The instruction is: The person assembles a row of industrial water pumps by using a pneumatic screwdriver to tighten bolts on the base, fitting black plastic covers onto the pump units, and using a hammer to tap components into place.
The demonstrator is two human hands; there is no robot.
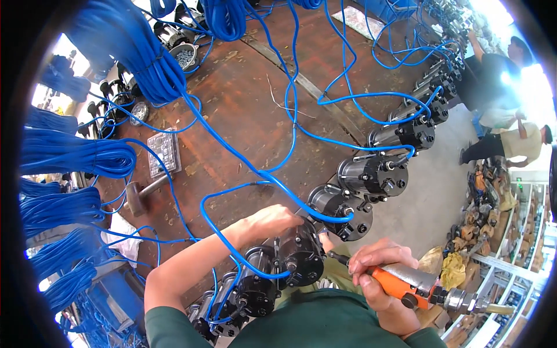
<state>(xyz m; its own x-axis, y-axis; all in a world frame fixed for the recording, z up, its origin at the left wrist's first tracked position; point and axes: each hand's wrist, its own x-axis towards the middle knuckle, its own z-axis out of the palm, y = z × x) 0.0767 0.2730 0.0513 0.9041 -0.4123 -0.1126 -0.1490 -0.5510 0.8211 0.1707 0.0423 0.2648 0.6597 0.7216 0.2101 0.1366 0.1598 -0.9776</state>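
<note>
My right hand (383, 261) is wrapped around an orange and silver air screwdriver (403, 284). Its dark narrow bit points left at the end face of a black cylindrical motor (300, 252); whether the tip touches is hard to tell. On the far side of that motor, my left hand (272, 221) grips its upper edge with curled fingers, some hidden. Beside it on the right lies a similar motor (342, 210) with a thick blue cable (255, 168) plugged into its end. Another motor (258, 287) sits on the left, close to my body.
More motors (374, 176) line the brown table's (232, 127) edge. Large blue cable coils (133, 52) crowd the left and back. A mallet (138, 197), a clear plastic tray (164, 152) and a bowl of small parts (184, 57) lie leftward. People stand at far right near shelving (510, 261).
</note>
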